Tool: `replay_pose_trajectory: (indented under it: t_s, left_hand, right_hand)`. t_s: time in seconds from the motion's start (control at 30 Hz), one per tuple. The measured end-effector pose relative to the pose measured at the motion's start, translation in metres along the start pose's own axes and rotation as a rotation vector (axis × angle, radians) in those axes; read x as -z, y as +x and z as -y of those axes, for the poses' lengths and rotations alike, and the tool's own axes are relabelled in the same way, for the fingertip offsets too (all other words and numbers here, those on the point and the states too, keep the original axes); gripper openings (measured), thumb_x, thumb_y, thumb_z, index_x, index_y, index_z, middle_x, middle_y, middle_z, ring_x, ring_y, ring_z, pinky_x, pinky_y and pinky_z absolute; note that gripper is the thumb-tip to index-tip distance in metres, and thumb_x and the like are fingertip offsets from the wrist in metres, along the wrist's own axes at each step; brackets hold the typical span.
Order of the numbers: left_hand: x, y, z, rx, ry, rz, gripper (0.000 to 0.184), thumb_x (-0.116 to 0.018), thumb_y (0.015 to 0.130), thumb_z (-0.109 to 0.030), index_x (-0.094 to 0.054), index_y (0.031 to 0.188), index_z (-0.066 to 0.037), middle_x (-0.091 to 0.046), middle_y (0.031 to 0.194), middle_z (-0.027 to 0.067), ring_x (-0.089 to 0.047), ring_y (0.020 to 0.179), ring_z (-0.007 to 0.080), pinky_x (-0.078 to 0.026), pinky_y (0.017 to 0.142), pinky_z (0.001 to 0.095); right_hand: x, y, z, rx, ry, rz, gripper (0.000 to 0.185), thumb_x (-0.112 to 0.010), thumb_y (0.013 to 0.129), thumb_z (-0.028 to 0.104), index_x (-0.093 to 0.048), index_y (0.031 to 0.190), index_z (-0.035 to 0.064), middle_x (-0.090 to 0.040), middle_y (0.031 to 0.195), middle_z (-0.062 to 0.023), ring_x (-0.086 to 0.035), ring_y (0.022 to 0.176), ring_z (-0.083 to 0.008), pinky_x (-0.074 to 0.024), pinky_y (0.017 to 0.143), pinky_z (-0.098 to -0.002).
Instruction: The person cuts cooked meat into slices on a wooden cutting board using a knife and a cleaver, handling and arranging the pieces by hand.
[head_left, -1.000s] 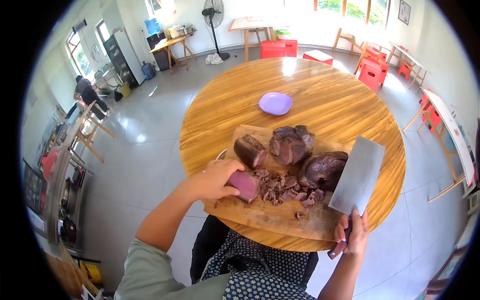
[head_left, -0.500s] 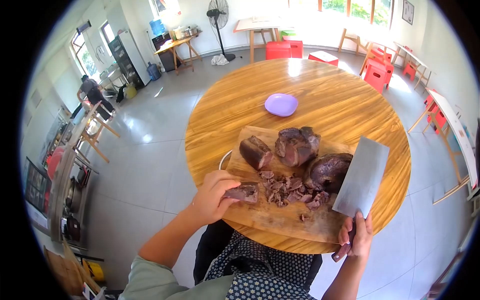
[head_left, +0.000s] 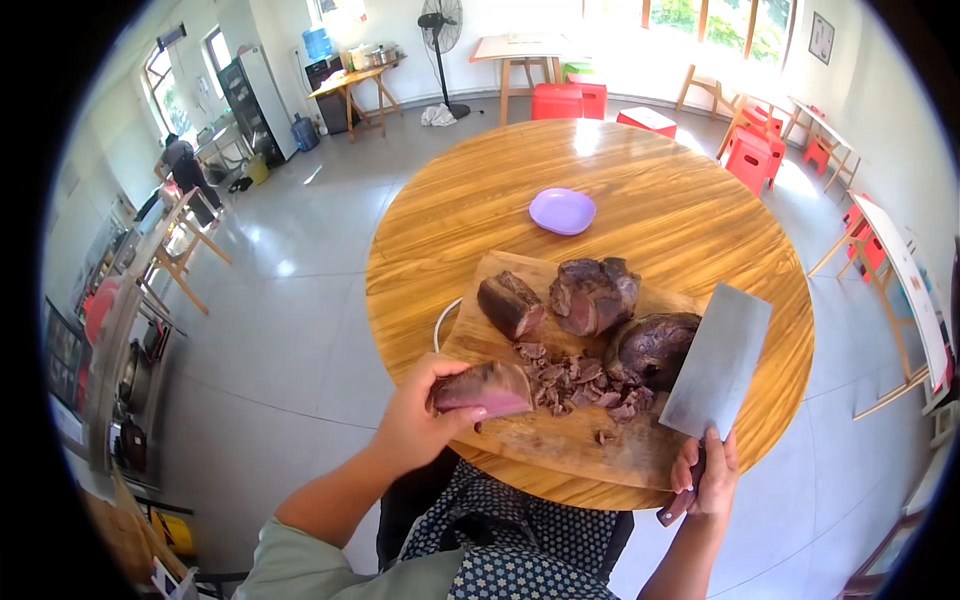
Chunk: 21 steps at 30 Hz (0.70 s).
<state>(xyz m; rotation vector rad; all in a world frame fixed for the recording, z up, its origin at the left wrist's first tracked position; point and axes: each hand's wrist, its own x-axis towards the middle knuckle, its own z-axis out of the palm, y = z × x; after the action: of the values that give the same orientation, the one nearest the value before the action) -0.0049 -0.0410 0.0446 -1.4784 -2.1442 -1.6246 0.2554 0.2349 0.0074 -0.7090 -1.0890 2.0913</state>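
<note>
Bright daylight from the far windows (head_left: 675, 13), wall beside them blown out, glare on the round table (head_left: 450, 220) and grey floor (head_left: 290, 330), fisheye curves the room into black corners, distant person (head_left: 188, 168) soft, held meat (head_left: 485, 390) slightly blurred, cleaver (head_left: 718, 360) reads clean.

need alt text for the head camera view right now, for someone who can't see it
A person's left hand holds a piece of dark-crusted meat at a wooden cutting board while the right hand grips a cleaver. Three larger chunks and chopped bits lie on the board, a purple plate beyond.
</note>
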Motion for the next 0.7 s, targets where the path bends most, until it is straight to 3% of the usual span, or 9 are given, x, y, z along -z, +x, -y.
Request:
replay_pose_trajectory:
  t_s: [0.07, 0.17, 0.2, 0.27, 0.3, 0.37, 0.6, 0.67, 0.7]
  left_hand:
    - [0.006, 0.003, 0.010, 0.598, -0.450, 0.150, 0.047, -0.079, 0.088, -0.010, -0.056, 0.129, -0.003, -0.063, 0.114, 0.0143, -0.063, 0.106, 0.0266, -0.052, 0.090, 0.0335]
    - [0.007, 0.005, 0.008, 0.805, -0.379, 0.253, 0.046, -0.077, 0.092, -0.018, -0.056, 0.129, 0.000, -0.063, 0.121, 0.0158, -0.063, 0.111, 0.0284, -0.051, 0.095, 0.0361]
    - [0.004, 0.002, 0.007, 0.807, -0.386, 0.260, 0.046, -0.077, 0.092, -0.018, -0.056, 0.129, 0.000, -0.063, 0.121, 0.0158, -0.063, 0.111, 0.0284, -0.051, 0.095, 0.0361]
    - [-0.001, -0.001, 0.005, 0.601, 0.045, 0.275, 0.046, -0.076, 0.093, -0.018, -0.054, 0.130, 0.002, -0.064, 0.121, 0.0127, -0.062, 0.112, 0.0221, -0.050, 0.098, 0.0353]
    - [-0.001, 0.000, 0.005, 0.601, 0.041, 0.279, 0.046, -0.076, 0.093, -0.018, -0.054, 0.130, 0.002, -0.064, 0.121, 0.0127, -0.062, 0.112, 0.0221, -0.050, 0.098, 0.0353]
    - [-0.002, -0.003, 0.003, 0.221, 0.273, 0.254, 0.047, -0.076, 0.093, -0.020, -0.056, 0.129, 0.002, -0.063, 0.124, 0.0162, -0.063, 0.112, 0.0271, -0.051, 0.097, 0.0370]
    - [0.002, 0.007, 0.019, 0.391, 0.125, 0.303, 0.052, -0.074, 0.092, -0.029, -0.057, 0.134, -0.002, -0.062, 0.120, 0.0198, -0.060, 0.115, 0.0359, -0.048, 0.099, 0.0416]
    - [0.004, 0.029, 0.025, 0.191, 0.133, 0.493, 0.054, -0.073, 0.093, -0.030, -0.056, 0.137, -0.003, -0.063, 0.120, 0.0184, -0.059, 0.116, 0.0345, -0.048, 0.100, 0.0411]
    - [0.005, 0.040, 0.024, 0.196, 0.139, 0.490, 0.054, -0.073, 0.093, -0.030, -0.056, 0.137, -0.003, -0.063, 0.120, 0.0184, -0.059, 0.116, 0.0345, -0.048, 0.100, 0.0411]
  right_hand:
    - [0.002, 0.000, 0.000, -0.010, -0.004, -0.004, 0.024, -0.046, 0.109, 0.021, -0.047, 0.131, 0.0142, -0.045, 0.069, -0.0041, -0.041, 0.040, -0.0122, -0.0382, 0.033, -0.0265]
    - [0.002, 0.000, -0.001, -0.015, 0.010, -0.007, 0.023, -0.046, 0.109, 0.021, -0.047, 0.131, 0.0141, -0.046, 0.070, -0.0042, -0.042, 0.040, -0.0123, -0.0382, 0.034, -0.0265]
    - [0.004, -0.001, -0.001, -0.014, 0.005, -0.016, 0.023, -0.046, 0.109, 0.021, -0.047, 0.131, 0.0141, -0.046, 0.070, -0.0042, -0.042, 0.040, -0.0123, -0.0382, 0.034, -0.0265]
    - [0.003, 0.000, -0.001, -0.005, 0.011, -0.004, 0.021, -0.046, 0.109, 0.021, -0.046, 0.129, 0.0141, -0.046, 0.070, -0.0045, -0.042, 0.041, -0.0125, -0.0382, 0.034, -0.0267]
    - [0.001, 0.000, 0.000, -0.004, 0.008, -0.009, 0.021, -0.046, 0.109, 0.021, -0.046, 0.129, 0.0141, -0.046, 0.070, -0.0045, -0.042, 0.041, -0.0125, -0.0382, 0.034, -0.0267]
    - [-0.002, -0.001, 0.002, -0.026, -0.024, -0.045, 0.020, -0.046, 0.109, 0.021, -0.046, 0.128, 0.0141, -0.046, 0.071, -0.0045, -0.042, 0.041, -0.0127, -0.0383, 0.034, -0.0270]
    - [-0.003, 0.001, 0.001, -0.026, -0.008, -0.018, 0.020, -0.046, 0.109, 0.021, -0.047, 0.128, 0.0137, -0.045, 0.070, -0.0043, -0.042, 0.041, -0.0123, -0.0379, 0.034, -0.0265]
    - [-0.003, 0.000, 0.000, -0.013, -0.018, -0.023, 0.022, -0.046, 0.109, 0.020, -0.047, 0.129, 0.0137, -0.045, 0.070, -0.0041, -0.042, 0.041, -0.0119, -0.0375, 0.033, -0.0261]
    - [-0.003, -0.001, 0.001, -0.019, -0.015, -0.017, 0.022, -0.046, 0.109, 0.020, -0.047, 0.129, 0.0137, -0.045, 0.070, -0.0041, -0.042, 0.041, -0.0119, -0.0375, 0.033, -0.0261]
